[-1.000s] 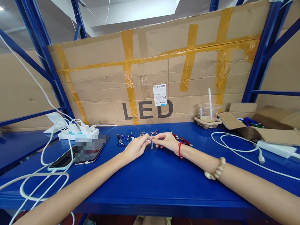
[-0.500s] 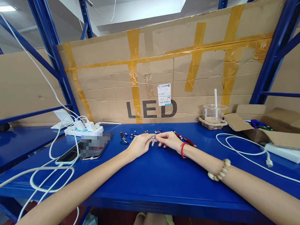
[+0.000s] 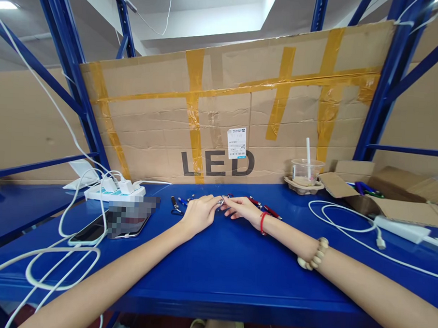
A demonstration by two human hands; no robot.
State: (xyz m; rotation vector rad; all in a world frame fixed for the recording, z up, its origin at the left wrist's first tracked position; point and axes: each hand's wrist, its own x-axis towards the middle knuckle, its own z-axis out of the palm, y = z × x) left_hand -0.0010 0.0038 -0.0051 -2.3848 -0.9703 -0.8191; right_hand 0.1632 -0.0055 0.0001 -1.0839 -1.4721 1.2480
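Observation:
My left hand (image 3: 201, 214) and my right hand (image 3: 244, 211) meet fingertip to fingertip over the blue table. Between them is a small silver metal piece (image 3: 221, 201), pinched from both sides; its exact kind is too small to make out. Red pen-like pieces (image 3: 272, 212) lie just past my right hand. Beyond my left hand are a blue pen-like piece (image 3: 183, 201) and a small black item with a looped end (image 3: 175, 205). Other small metal bits behind my fingers are partly hidden.
At left, phones (image 3: 129, 223) lie by a white power strip (image 3: 114, 194) with looping white cables (image 3: 64, 254). At right are a plastic cup with a straw (image 3: 305, 171), an open cardboard box (image 3: 406, 208) and a coiled white cable (image 3: 341, 225). A cardboard wall (image 3: 155, 132) stands behind.
The silver piece hung down below my fingertips before; now it sits tilted and mostly covered between them. The whole view has shifted slightly.

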